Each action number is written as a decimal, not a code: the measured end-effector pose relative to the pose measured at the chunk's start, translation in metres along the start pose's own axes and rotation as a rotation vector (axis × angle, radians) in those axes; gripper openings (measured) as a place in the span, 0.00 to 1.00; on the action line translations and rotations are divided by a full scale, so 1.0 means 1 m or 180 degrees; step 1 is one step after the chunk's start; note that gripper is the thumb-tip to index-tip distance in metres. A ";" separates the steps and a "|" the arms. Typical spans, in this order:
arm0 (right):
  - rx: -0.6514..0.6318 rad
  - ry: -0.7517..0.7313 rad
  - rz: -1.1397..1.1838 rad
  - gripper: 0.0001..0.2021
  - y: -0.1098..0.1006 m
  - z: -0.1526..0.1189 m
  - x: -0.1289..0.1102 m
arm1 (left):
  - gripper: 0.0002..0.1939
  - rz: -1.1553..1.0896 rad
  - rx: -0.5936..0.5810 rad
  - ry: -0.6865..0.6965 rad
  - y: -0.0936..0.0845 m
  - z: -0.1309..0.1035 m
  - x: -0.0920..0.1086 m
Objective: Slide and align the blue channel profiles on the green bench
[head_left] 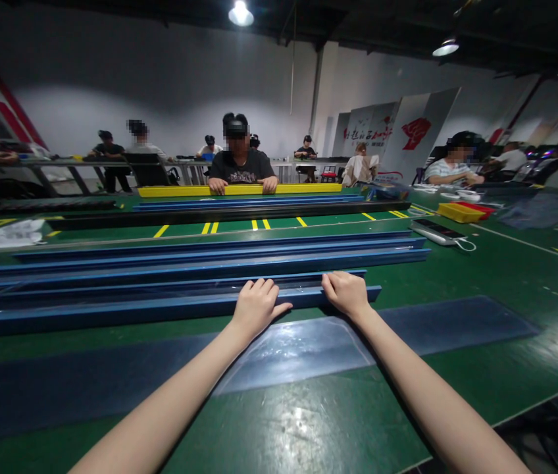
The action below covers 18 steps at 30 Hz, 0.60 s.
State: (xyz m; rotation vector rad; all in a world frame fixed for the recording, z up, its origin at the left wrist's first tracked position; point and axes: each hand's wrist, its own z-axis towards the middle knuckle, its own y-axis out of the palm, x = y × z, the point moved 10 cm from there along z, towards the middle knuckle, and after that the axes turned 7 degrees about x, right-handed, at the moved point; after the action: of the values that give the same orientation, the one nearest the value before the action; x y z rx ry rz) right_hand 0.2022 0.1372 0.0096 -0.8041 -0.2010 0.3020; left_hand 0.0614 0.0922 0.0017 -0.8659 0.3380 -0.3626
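Observation:
A long blue channel strip (160,305) lies across the green table in front of me. My left hand (256,304) grips it near the middle of the view, fingers curled over the channel and thumb pointing right along its near wall. Close to the strip's right end, my right hand (345,293) is closed over it, fingers bent over the far side. Clear film shows inside the channel. Beneath my forearms a flat, translucent sheet (299,352) lies on the table, reflecting light.
More blue strips (210,261) lie just beyond, then a black strip (210,216). A person across the table holds a yellow strip (289,189). At the right are a power bank (437,232) and a yellow tray (458,212). Other people sit farther back.

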 end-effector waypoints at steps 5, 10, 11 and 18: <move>-0.0114 0.0115 -0.0038 0.23 0.002 0.000 0.003 | 0.20 0.0037 -0.0009 -0.0008 0.000 -0.001 0.000; -0.0179 0.0175 0.0020 0.23 0.003 0.001 0.004 | 0.21 0.0018 0.0040 -0.0146 -0.001 -0.003 -0.004; -0.0184 0.0181 0.0026 0.23 0.003 0.001 0.004 | 0.21 0.0012 0.0049 -0.0145 -0.001 -0.003 -0.004; -0.0220 0.0177 0.0011 0.23 0.004 0.001 0.004 | 0.21 0.0070 -0.0044 -0.0112 0.003 -0.002 -0.003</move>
State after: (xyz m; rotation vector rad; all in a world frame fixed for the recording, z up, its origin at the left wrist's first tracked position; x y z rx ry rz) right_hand 0.2050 0.1420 0.0075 -0.8801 -0.1586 0.2768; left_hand 0.0588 0.0936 -0.0012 -0.8804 0.3174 -0.3245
